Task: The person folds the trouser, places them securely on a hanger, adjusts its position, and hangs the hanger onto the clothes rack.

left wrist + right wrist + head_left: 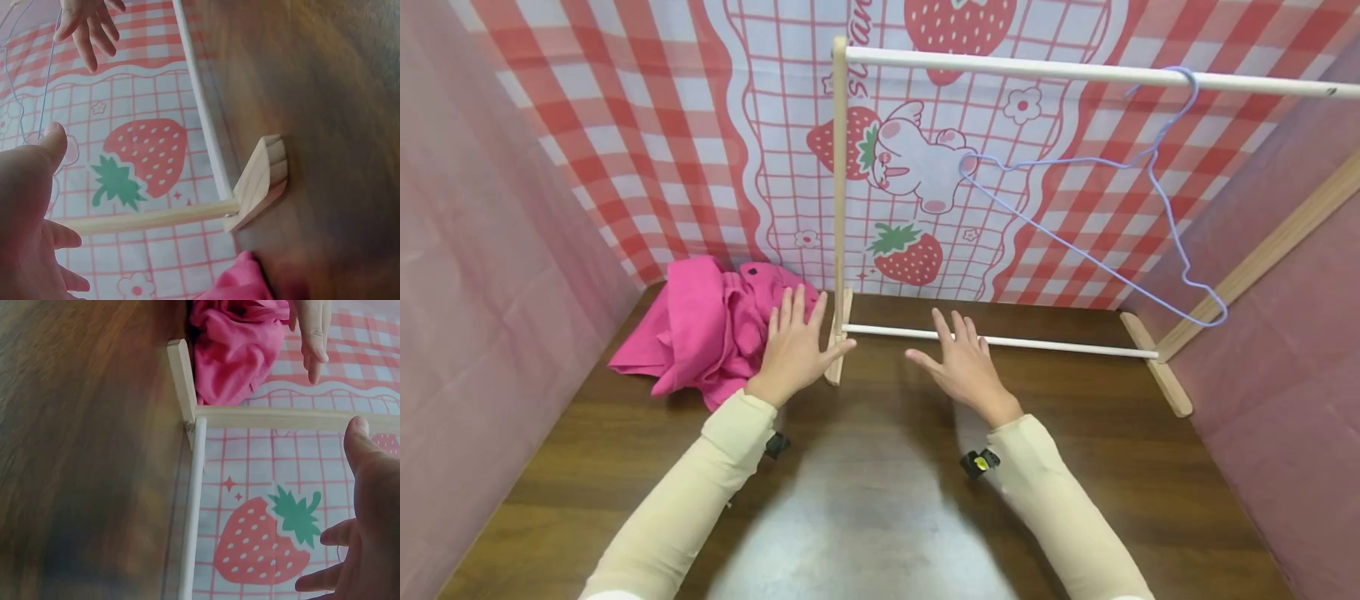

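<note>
My left hand (792, 350) is held out with its fingers spread, overlapping the edge of a crumpled pink cloth garment (700, 325) in the head view. Nothing is in its grasp. My right hand (964, 365), also bare and spread, hovers in front of the rack's low white bar (1045, 343). A lilac wire hanger (1075, 254) hangs by its hook from the white top rail (1000, 63), to the right of both hands. In the right wrist view the pink garment (234, 356) lies beyond the wooden foot of the rack (181, 378).
The rack's thin wooden left post (839, 183) rises near my left hand, and its right post (1262, 258) slants up at the far right. Behind stands a checked strawberry curtain (685, 125). Pink cloth walls (497, 208) flank the brown wooden table (850, 500).
</note>
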The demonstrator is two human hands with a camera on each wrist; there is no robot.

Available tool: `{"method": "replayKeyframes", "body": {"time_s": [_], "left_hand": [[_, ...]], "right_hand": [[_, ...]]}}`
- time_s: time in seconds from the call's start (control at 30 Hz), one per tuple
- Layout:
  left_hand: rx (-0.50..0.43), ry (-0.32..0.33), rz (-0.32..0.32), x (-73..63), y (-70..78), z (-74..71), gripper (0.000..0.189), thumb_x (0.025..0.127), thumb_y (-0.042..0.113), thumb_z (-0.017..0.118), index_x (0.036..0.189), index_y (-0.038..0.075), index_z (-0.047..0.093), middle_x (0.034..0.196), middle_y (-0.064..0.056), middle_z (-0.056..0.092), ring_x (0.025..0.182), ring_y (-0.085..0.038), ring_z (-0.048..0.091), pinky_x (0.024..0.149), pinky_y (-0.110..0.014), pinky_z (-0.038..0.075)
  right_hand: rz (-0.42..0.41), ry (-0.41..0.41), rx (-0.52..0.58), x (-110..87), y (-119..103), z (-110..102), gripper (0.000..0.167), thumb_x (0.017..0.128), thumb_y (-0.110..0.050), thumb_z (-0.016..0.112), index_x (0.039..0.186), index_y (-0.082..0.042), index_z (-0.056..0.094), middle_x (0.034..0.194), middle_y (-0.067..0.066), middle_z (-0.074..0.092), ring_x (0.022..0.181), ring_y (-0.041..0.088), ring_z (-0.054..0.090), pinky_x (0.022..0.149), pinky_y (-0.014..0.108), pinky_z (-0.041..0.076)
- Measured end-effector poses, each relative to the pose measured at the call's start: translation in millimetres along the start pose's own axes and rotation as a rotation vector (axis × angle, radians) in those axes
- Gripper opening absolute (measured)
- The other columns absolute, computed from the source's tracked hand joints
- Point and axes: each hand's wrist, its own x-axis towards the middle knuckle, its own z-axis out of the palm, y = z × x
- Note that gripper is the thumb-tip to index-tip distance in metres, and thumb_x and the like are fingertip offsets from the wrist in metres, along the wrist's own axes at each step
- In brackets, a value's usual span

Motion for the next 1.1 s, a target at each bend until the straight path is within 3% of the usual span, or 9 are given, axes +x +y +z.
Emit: {"method": "replayKeyframes", "body": {"time_s": [0.23, 0.63, 0.8, 1.1], "left_hand": [[-0.011, 0.002, -0.006, -1.2, -5.0, -16.1, 0.091, 0.088, 0.064, 0.057, 0.154, 0.010, 0.025, 0.161, -0.026, 0.007, 0.151, -0.041, -0.003, 0.120, -0.061, 0.008], [0.015, 0.082, 0.001, -2.2, -20.9, -42.3, 0.090, 0.088, 0.062, 0.059, 0.153, 0.008, 0.028, 0.160, -0.028, 0.012, 0.150, -0.044, 0.002, 0.117, -0.064, 0.011], [0.007, 0.081, -0.011, -2.6, -27.3, -52.5, 0.089, 0.089, 0.060, 0.058, 0.153, 0.007, 0.026, 0.160, -0.028, 0.011, 0.150, -0.044, 0.002, 0.119, -0.063, 0.008], [-0.035, 0.096, -0.097, -9.7, -49.6, -77.5, 0.090, 0.091, 0.061, 0.054, 0.155, 0.007, 0.020, 0.160, -0.029, 0.005, 0.150, -0.042, -0.005, 0.119, -0.063, 0.004]], "right_hand": [[-0.037, -0.002, 0.027, 4.6, -13, 2, 0.088, 0.091, -0.063, 0.052, 0.156, -0.016, 0.017, 0.159, 0.025, 0.019, 0.148, 0.043, 0.015, 0.117, 0.063, 0.017], [-0.117, -0.014, 0.053, 14.4, -34, 7, 0.086, 0.092, -0.063, 0.050, 0.156, -0.015, 0.018, 0.158, 0.025, 0.022, 0.146, 0.045, 0.020, 0.118, 0.059, 0.018], [-0.127, -0.023, 0.050, 14.9, -43, 9, 0.086, 0.092, -0.062, 0.050, 0.156, -0.016, 0.018, 0.158, 0.023, 0.023, 0.146, 0.044, 0.022, 0.118, 0.059, 0.021], [-0.198, -0.040, 0.070, 25.9, -65, 15, 0.084, 0.092, -0.061, 0.051, 0.156, -0.015, 0.021, 0.157, 0.025, 0.027, 0.145, 0.043, 0.026, 0.117, 0.058, 0.024]]}}
